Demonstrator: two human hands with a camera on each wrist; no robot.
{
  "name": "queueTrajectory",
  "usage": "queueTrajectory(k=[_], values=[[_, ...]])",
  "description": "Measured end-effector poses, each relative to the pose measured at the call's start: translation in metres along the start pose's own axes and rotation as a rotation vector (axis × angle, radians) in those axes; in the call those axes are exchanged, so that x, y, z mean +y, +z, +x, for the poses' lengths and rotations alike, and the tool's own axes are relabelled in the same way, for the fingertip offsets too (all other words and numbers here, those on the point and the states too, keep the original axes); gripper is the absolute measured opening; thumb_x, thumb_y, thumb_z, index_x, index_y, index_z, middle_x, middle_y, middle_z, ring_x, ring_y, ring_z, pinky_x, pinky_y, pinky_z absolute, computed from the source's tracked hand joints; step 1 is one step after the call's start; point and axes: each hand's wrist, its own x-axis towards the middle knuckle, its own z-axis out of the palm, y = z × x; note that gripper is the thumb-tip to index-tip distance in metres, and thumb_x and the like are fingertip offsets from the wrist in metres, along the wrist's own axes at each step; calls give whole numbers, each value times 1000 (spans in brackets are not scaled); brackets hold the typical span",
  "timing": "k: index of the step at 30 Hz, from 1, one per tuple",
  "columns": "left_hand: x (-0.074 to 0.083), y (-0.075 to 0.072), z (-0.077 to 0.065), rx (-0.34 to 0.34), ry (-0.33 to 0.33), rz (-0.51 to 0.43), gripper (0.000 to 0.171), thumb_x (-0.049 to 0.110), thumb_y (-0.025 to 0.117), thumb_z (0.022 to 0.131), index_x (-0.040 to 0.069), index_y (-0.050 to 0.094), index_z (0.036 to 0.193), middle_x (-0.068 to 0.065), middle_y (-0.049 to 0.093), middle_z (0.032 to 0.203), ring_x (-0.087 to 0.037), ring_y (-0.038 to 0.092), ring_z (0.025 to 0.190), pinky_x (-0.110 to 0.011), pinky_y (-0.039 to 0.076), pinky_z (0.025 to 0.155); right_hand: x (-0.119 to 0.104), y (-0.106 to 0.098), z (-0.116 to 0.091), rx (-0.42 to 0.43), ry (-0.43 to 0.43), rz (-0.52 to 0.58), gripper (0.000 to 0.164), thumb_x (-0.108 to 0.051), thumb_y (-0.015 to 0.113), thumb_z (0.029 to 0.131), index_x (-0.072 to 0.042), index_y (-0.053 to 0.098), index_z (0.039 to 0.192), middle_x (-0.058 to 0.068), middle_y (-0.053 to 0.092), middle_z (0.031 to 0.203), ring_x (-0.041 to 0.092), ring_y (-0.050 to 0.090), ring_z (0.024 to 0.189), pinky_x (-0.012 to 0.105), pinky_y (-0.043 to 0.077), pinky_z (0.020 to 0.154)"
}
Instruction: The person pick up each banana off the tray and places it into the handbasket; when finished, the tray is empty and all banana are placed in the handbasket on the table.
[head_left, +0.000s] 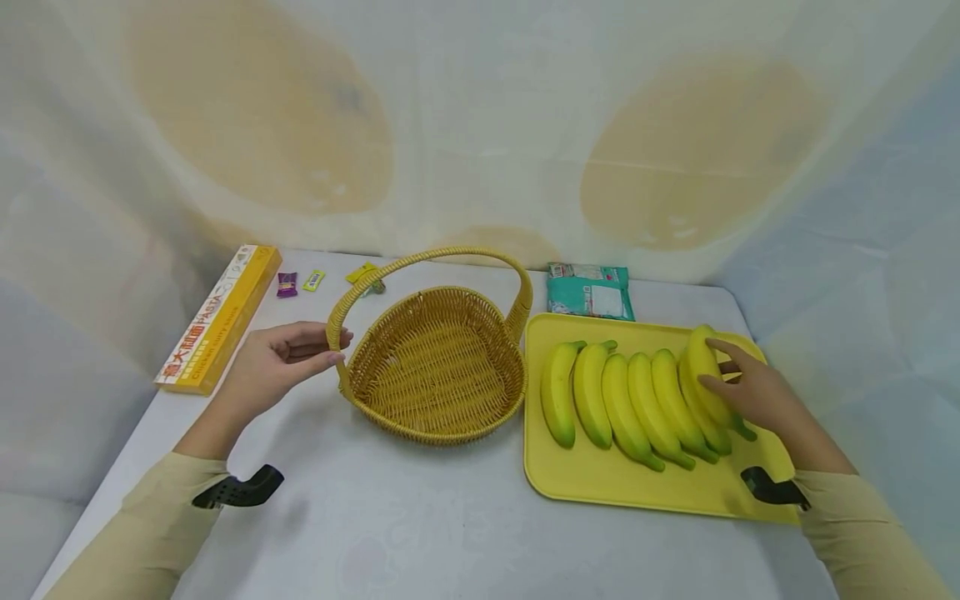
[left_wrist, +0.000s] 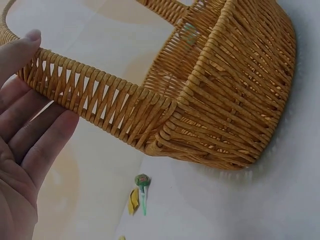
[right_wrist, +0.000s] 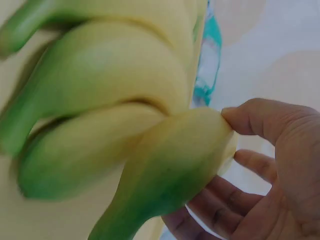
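Note:
My left hand point(head_left: 273, 362) pinches the side of the tall handle point(head_left: 336, 333) of a woven wicker basket point(head_left: 435, 436). In the left wrist view, the thumb lies over one edge of the handle strip and the fingers are under the other. The basket stands upright with nothing in it. To its right, several yellow bananas point(head_left: 588, 396) with green ends lie side by side on a yellow tray point(head_left: 592, 490). My right hand point(head_left: 757, 400) holds the rightmost banana point(right_wrist: 170, 160) between thumb and fingers; it overlaps its neighbour in both views.
A pasta box point(head_left: 219, 321) lies at the left edge. Small candies, one in a purple wrapper point(head_left: 287, 284) and one in a yellow wrapper point(head_left: 314, 280), lie beside it. Behind the tray is a teal packet point(head_left: 589, 292). Pale curtains hang around the table.

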Motion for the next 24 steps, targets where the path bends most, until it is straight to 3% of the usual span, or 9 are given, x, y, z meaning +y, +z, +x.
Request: queueTrajectory(k=[9, 16, 24], values=[[0, 4, 0, 6, 5, -22, 31, 17, 76, 94, 5, 71, 122, -11, 73, 120, -7, 71, 105, -18, 56, 89, -48, 10, 3, -43, -165, 62, 70, -39, 60, 104, -8, 31, 159, 31, 57, 135, 43, 63, 112, 56, 56, 86], [1, 4, -1, 17, -4, -7, 31, 19, 76, 94, 6, 71, 123, -10, 73, 120, -7, 71, 105, -18, 55, 89, -94, 11, 0, -128, -304, 138, 64, -33, 62, 103, -14, 36, 158, 22, 50, 146, 39, 59, 120, 55, 55, 92], [-1, 3, -1, 25, 6, -18, 30, 17, 75, 94, 5, 71, 122, -9, 74, 120, -17, 72, 107, -19, 56, 89, -145, 13, 4, -233, -408, 176, 60, -35, 65, 101, -26, 41, 156, 8, 59, 139, 25, 61, 120, 44, 55, 91]])
